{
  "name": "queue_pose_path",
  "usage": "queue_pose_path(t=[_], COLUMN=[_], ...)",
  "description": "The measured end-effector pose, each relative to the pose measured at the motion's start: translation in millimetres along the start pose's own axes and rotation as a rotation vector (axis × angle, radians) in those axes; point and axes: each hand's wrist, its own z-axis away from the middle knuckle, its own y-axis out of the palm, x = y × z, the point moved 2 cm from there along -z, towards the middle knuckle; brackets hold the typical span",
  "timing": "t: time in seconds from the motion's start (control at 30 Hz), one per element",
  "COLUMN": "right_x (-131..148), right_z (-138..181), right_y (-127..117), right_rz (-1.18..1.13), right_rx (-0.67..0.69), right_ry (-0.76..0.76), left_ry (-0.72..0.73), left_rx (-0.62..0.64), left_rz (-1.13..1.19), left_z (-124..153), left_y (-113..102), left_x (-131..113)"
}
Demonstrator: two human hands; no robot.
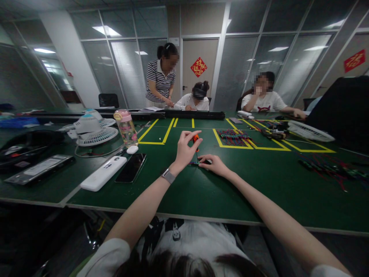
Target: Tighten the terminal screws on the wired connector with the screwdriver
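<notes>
In the middle of the table, my left hand, with a watch on its wrist, has its thumb and fingers curled round the handle of a screwdriver. The handle is orange and black, and the shaft points straight down. Below its tip lies a small circuit board with thin coloured wires, partly covered by my fingers. Low beside it, my right hand pinches the board's right edge against the green tabletop.
Left of my hands lie a black phone, a white power bank, a bottle and white fans. Wired boards sit inside yellow tape; more lie far right. Three people are across the table.
</notes>
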Motion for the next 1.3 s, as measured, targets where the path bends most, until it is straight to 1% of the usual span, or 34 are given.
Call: queue_pose_path(t=[0.07, 0.17, 0.23, 0.3, 0.4, 0.5, 0.57, 0.67, 0.73, 0.87, 0.93, 1.03, 1.07, 1.13, 1.2, 1.27, 1.3], right_x=[-1.1, -1.6, -1.6, -1.5, -1.3, -0.2, 0.7, 1.5, 1.5, 1.5, 1.5, 1.0, 0.7, 0.2, -0.2, -0.4, -0.5], right_z=[-0.1, -0.3, -0.3, -0.4, -0.5, -0.5, -0.4, -0.2, -0.1, -0.2, -0.3, -0.3, -0.3, -0.2, -0.1, -0.2, -0.2], right_y=[0.4, 0.5, 0.4, 0.2, 0.1, 0.0, -0.2, -0.6, -0.7, -0.6, -0.6, -0.4, -0.3, 0.0, 0.2, 0.3, 0.3], right_rz=[0.000, -0.005, -0.006, -0.004, -0.002, -0.003, 0.003, 0.014, 0.013, 0.008, 0.005, 0.008, 0.009, 0.009, 0.005, 0.003, 0.003], right_rx=[0.000, 0.003, 0.005, 0.004, 0.002, 0.003, 0.005, 0.003, 0.004, 0.008, 0.008, 0.003, 0.002, 0.002, 0.003, 0.003, 0.002], right_ry=[-0.007, -0.010, -0.008, -0.007, -0.005, -0.005, -0.004, -0.003, 0.001, 0.005, 0.003, 0.000, 0.000, 0.001, 0.003, 0.005, 0.006], left_ry=[-0.026, -0.126, -0.173, -0.163, -0.115, -0.098, -0.091, -0.106, -0.118, -0.108, -0.112, -0.135, -0.135, -0.112, -0.076, -0.055, -0.049], left_rx=[0.036, 0.128, 0.140, 0.105, 0.036, 0.015, 0.036, 0.073, 0.053, -0.013, 0.008, 0.086, 0.092, 0.054, -0.005, -0.015, -0.001], left_rz=[0.084, 0.296, 0.357, 0.320, 0.174, 0.076, 0.102, 0.252, 0.293, 0.218, 0.218, 0.272, 0.273, 0.208, 0.095, 0.044, 0.055], left_z=[-0.9, -2.2, -2.4, -2.1, -1.2, -1.6, -2.7, -3.9, -3.6, -2.6, -2.9, -3.3, -3.1, -2.2, -1.1, -0.7, -0.9], left_y=[1.1, 5.0, 6.4, 5.7, 2.5, 0.2, 0.5, 2.4, 2.8, 1.8, 2.5, 4.9, 5.0, 3.7, 1.3, 0.3, 0.6], left_x=[1.2, 6.3, 9.2, 10.4, 9.5, 7.6, 6.4, 5.4, 5.2, 5.5, 6.4, 8.0, 8.2, 7.8, 6.5, 5.3, 5.0])
